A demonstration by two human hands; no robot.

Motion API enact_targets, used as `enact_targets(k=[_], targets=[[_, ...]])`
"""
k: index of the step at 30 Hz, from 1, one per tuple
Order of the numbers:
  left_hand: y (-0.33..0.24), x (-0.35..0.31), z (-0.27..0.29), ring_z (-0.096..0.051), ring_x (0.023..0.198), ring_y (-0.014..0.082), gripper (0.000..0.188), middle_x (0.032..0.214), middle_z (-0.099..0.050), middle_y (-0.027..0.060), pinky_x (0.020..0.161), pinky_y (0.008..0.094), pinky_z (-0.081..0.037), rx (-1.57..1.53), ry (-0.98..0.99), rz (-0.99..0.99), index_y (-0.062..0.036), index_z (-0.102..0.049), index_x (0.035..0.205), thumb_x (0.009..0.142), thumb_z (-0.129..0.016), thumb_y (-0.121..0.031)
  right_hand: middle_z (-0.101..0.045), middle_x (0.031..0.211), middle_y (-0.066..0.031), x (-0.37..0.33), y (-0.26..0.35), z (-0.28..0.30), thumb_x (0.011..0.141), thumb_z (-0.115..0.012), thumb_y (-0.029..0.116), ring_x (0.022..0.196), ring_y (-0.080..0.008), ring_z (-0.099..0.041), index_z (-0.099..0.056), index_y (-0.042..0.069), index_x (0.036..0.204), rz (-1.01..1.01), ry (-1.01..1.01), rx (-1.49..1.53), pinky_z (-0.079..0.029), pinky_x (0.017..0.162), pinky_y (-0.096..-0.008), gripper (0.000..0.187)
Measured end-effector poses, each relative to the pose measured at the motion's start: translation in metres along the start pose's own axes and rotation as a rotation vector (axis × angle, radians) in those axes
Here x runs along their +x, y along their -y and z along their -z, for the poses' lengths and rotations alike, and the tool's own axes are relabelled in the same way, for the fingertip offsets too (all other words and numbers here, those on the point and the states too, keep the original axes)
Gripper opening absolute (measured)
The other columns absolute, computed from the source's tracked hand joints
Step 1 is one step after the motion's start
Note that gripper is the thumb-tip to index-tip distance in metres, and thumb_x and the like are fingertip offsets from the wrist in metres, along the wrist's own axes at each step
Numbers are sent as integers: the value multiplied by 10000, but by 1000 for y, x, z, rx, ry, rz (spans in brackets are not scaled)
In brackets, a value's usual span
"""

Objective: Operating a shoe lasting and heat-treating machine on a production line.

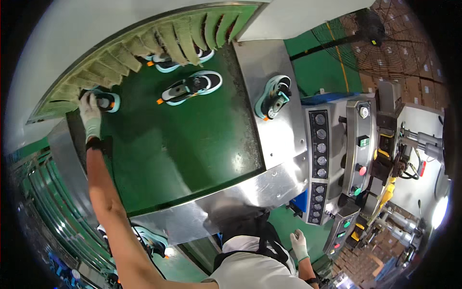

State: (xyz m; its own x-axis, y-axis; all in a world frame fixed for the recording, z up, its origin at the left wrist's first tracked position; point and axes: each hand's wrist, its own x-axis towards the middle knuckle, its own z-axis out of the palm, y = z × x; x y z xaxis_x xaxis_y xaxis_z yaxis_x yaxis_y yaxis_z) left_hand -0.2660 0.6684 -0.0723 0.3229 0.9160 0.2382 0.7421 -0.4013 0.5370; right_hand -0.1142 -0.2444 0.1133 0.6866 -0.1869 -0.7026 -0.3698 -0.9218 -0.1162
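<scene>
My left hand (89, 110), in a white glove, reaches far forward to the left side of the green conveyor belt (159, 154). Its fingers are closed over one end of a black and mint sneaker (109, 100), just in front of the hanging strip curtain (120, 55); part of that shoe is hidden by the hand. Another sneaker (192, 87) lies on the belt to the right, and a further pair (168, 65) shows partly under the strips. Low at my right side, my gloved right hand (299, 244) hangs with nothing in it, thumb apart from loosely bent fingers.
One sneaker (274, 98) stands on the metal ledge (284, 139) right of the belt. Beyond it is a machine with gauges (320, 144) and buttons. A large fan (370, 36) stands at the far right. More shoes (151, 239) sit below my left arm, beside a rack (57, 197).
</scene>
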Motion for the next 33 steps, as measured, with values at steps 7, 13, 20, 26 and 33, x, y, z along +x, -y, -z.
enact_targets(k=[7, 13, 20, 26, 33], targets=[[22, -27, 20, -512, 1215, 355, 277, 1265, -575, 195, 1028, 419, -419, 487, -14, -521, 27, -572, 1214, 993, -488, -116, -586, 1318, -243, 25, 43, -23, 915, -678, 273, 1224, -299, -589, -469, -47, 1375, 222, 70, 153, -478, 1007, -367, 598], [-34, -159, 21, -490, 1244, 362, 297, 1298, -536, 217, 1053, 434, -398, -89, 217, -123, 31, -558, 1250, 1011, -491, -132, -579, 1317, -248, 8, 140, -17, 915, -641, 335, 1199, -339, -592, -495, -17, 1367, 418, 118, 6, -472, 1014, -379, 591], [-311, -313, 53, -589, 896, 230, 168, 979, -553, 130, 826, 359, -495, -581, 680, -124, 57, -623, 1011, 941, -600, -94, -485, 1379, -299, -14, 167, -18, 871, -683, 320, 1266, -410, -504, -373, -60, 1423, 861, 52, 168, -412, 1074, -426, 739], [-573, -453, 100, -653, 903, 314, 159, 991, -652, 142, 828, 384, -526, -756, 976, -1009, -12, -680, 972, 825, -712, -61, -575, 1199, -268, -37, 136, 75, 812, -666, 142, 1154, -430, -556, -467, -15, 1271, 761, -105, 234, -465, 978, -454, 524], [-800, -581, 159, -606, 1113, 330, 416, 1208, -603, 217, 939, 376, -496, -1101, 1051, -1722, 0, -586, 1246, 844, -690, -31, -652, 1073, -66, -68, -63, 178, 844, -747, 275, 936, -114, -624, -570, -55, 1229, 531, -297, 1384, -517, 825, -291, 538]])
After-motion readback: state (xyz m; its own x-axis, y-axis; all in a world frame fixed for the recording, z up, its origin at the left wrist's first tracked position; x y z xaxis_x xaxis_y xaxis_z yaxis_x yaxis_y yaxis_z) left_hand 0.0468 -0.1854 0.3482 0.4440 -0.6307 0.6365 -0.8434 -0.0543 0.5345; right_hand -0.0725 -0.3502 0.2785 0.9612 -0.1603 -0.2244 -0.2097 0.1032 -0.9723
